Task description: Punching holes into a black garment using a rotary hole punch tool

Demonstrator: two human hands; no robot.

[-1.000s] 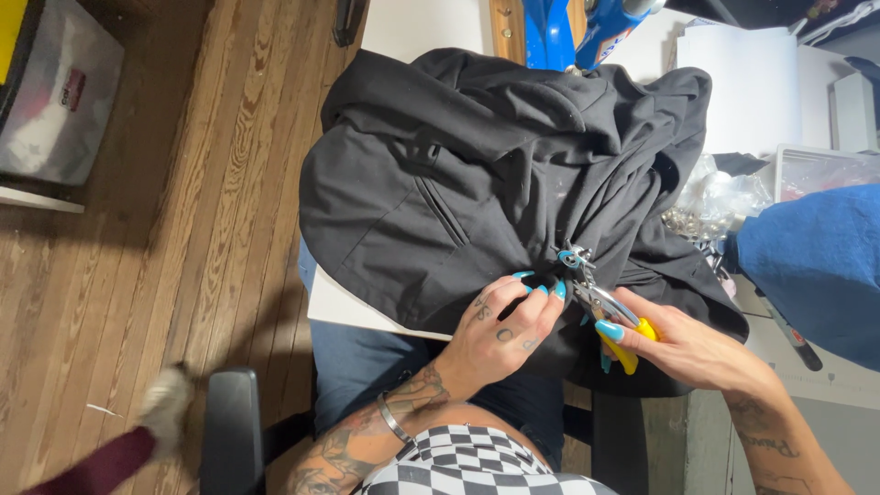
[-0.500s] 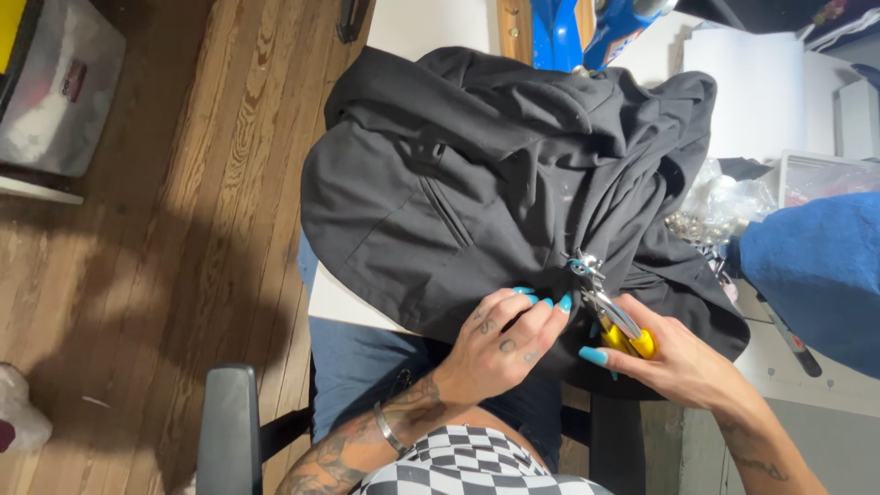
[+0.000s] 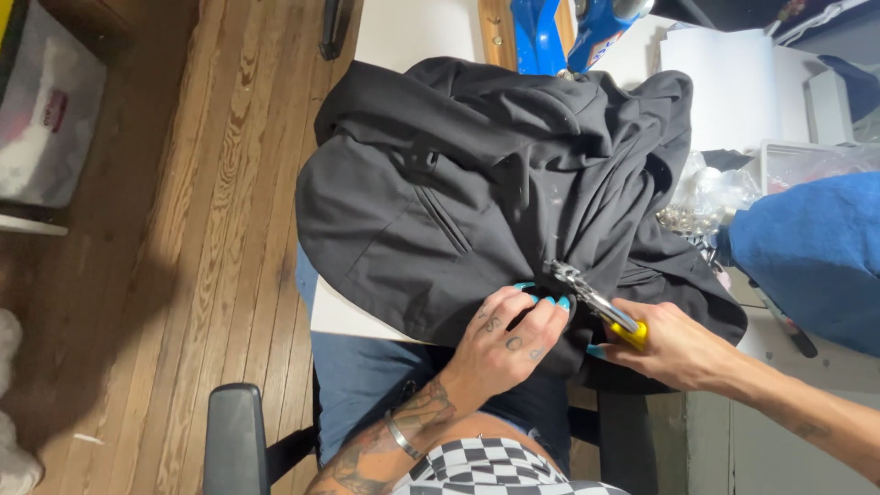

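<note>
Home craft workroom, plank wood floor (image 3: 211, 211), white worktable (image 3: 403, 32), clear storage bin (image 3: 46, 119)

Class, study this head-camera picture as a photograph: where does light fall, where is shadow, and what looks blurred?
Head view: warm light streaks the wooden floor, with deep shadow lower left; the black jacket is evenly lit, its folds readable; the pliers in the right hand look slightly smeared; the left hand is sharp.

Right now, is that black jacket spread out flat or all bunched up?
Bunched up. The black jacket lies heaped in folds, and creases gather where the left hand pinches it beside the pliers held in the right hand.
</note>
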